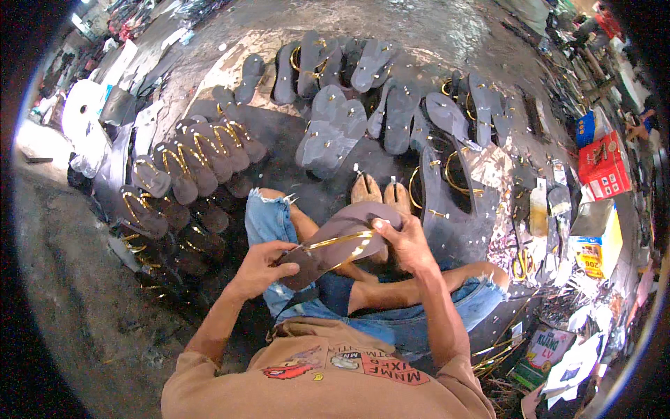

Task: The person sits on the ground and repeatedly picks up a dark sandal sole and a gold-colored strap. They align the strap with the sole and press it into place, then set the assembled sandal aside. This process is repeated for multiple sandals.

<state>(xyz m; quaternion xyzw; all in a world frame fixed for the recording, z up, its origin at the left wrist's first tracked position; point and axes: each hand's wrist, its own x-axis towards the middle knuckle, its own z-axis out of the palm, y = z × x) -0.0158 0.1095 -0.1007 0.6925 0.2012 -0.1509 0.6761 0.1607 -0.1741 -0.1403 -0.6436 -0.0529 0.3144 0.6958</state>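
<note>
In the head view, a sandal [333, 253] is held up at the centre of the frame, slanting from lower left to upper right, its gold strap [340, 240] facing up. The left hand [262, 267] grips its lower-left end, thumb and fingers closed on the sole by the strap's end. The right hand [406, 243] grips the upper-right end, thumb on top; its other fingers are mostly hidden.

Just above the sandal, partly behind it, stand two tan foot-shaped forms [364, 188], slit at the front. Denim shorts [269, 220] show below, with a brown shirt [321, 384] at the lower edge.

Rows of finished-looking sandals [202, 167] with gold straps lie at left of the frame. Dark soles [328, 143] spread across the top and centre right. A white container [82, 112] sits at upper left, a red box [604, 167] at right, a yellow box [601, 237] below it, and a green tin [548, 354] at lower right.
</note>
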